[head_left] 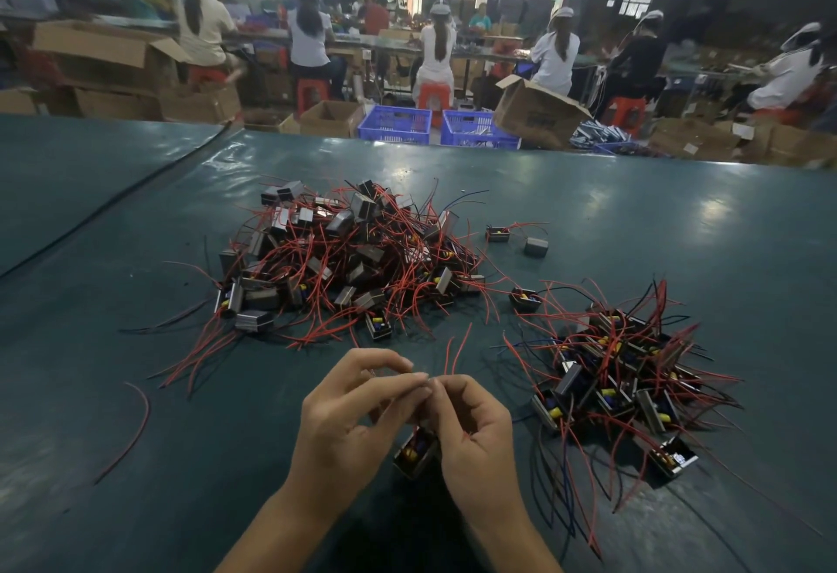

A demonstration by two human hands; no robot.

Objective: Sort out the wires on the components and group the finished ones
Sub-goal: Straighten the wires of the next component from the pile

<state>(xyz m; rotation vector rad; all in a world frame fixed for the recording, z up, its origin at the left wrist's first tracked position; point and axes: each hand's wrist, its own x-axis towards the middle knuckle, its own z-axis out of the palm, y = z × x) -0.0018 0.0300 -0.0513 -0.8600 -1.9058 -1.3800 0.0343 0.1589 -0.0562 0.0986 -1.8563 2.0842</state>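
Observation:
A small boxy metal component [414, 454] with yellow and blue parts inside hangs between my hands near the table's front edge. My left hand [353, 418] and my right hand [475, 432] meet fingertip to fingertip above it, both pinching its thin red wires [453, 352], whose ends stick up. A large tangled heap of components with red wires [344, 255] lies in the middle of the table. A smaller pile of components [620, 377] sits to the right of my hands.
The dark green table [136, 346] carries a loose red wire [136, 427] at the left and two stray components [516, 239] behind the right pile. Beyond the far edge stand blue crates [394, 124], cardboard boxes [539, 112] and seated workers.

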